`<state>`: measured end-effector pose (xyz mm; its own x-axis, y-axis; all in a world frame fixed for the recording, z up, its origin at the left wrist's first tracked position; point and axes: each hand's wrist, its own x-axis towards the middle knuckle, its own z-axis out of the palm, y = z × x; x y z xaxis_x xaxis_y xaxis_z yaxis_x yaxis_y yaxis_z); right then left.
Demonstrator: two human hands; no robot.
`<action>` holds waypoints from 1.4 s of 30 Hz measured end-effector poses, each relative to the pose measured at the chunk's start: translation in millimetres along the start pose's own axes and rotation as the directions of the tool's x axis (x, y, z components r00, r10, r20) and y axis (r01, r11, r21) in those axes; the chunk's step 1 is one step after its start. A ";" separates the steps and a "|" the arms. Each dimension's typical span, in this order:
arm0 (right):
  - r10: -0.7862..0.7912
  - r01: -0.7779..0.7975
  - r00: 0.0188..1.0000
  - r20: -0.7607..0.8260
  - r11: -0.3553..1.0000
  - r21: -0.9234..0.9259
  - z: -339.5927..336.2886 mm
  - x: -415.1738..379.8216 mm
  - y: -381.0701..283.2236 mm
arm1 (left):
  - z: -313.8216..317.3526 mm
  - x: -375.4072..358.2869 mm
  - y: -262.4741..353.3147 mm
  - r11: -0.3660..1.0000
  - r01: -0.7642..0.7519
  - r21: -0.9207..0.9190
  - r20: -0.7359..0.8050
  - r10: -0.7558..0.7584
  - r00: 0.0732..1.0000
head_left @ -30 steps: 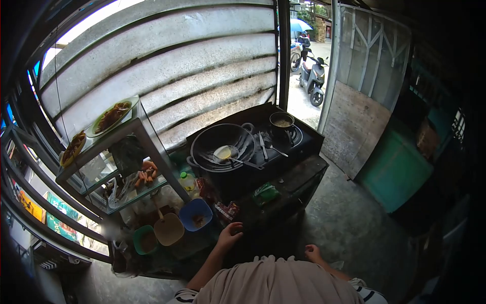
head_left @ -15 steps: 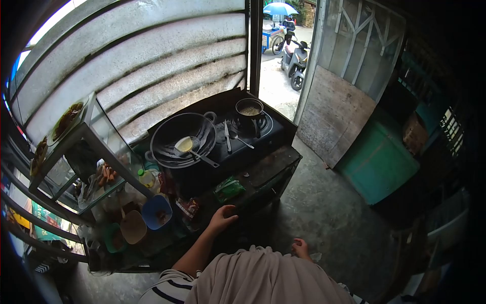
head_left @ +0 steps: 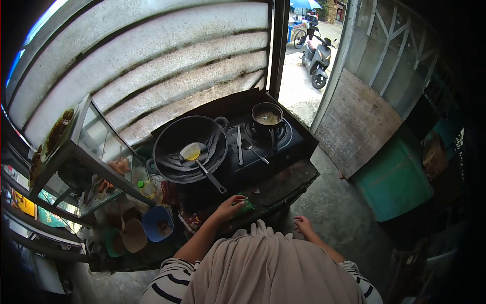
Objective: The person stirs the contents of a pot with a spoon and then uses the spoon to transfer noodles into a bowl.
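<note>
My left hand [head_left: 229, 208] is on a green plastic packet [head_left: 247, 204] near the front edge of the dark counter. Its fingers are curled over the packet and hide much of it. My right hand [head_left: 304, 226] hangs in the air to the right of the counter, holding nothing, with its fingers loosely apart. Beyond my left hand, a black wok [head_left: 172, 169] holds a ladle [head_left: 207, 175] with yellow oil in its bowl. A knife [head_left: 240, 147] and a spoon [head_left: 255, 152] lie on the stove between the wok and a small pan [head_left: 268, 117] of bubbling liquid.
Blue [head_left: 157, 223], tan and green bowls stand at the counter's left end. Near them are a bottle with a green cap [head_left: 147, 189] and a glass display case [head_left: 96, 147]. At right are a wooden-panelled door [head_left: 359, 121] and a green box [head_left: 392, 175]; a scooter [head_left: 317, 60] is parked outside.
My left hand has moved forward and right onto the green packet. My right hand has risen further into view. The whole view has shifted slightly as my head turned left.
</note>
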<state>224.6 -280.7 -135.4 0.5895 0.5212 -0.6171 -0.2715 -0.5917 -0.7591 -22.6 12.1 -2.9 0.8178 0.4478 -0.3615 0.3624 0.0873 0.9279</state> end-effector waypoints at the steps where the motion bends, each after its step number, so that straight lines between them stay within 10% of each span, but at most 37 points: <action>1: 0.010 -0.011 0.999 0.047 1.000 0.016 9.4 14.0 -14.0 | -2.5 1.5 3.7 1.000 0.011 -0.008 -0.015 -0.011 1.000; 8: 0.041 -0.041 0.930 0.366 0.999 -0.008 64.6 82.9 -127.9 | -12.2 -9.0 -15.2 0.991 0.088 -0.102 -0.147 -0.103 0.984; 22: 0.072 -0.073 0.894 0.443 0.997 -0.015 85.8 194.1 -237.0 | 36.0 -12.8 2.0 0.916 0.155 -0.369 -0.537 -0.347 0.769; 34: 0.101 -0.290 0.629 0.771 0.950 0.112 26.5 151.9 -295.9 | 103.0 66.7 19.4 0.906 0.112 -0.408 -0.590 -0.355 0.725; 38: -0.106 0.124 0.612 0.784 0.992 0.037 -0.1 160.0 -336.8 | 106.1 82.5 24.7 0.898 0.158 -0.411 -0.550 -0.383 0.743; 42: -0.503 0.664 0.520 0.691 0.746 0.043 -31.4 195.6 -387.1 | 101.5 89.4 40.6 0.906 0.102 -0.412 -0.603 -0.354 0.715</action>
<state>468.8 31.1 44.3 -0.0825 0.9932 -0.0820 0.1561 -0.0684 -0.9854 110.6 -34.6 -6.8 0.1868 0.8256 -0.5325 0.2276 0.4910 0.8409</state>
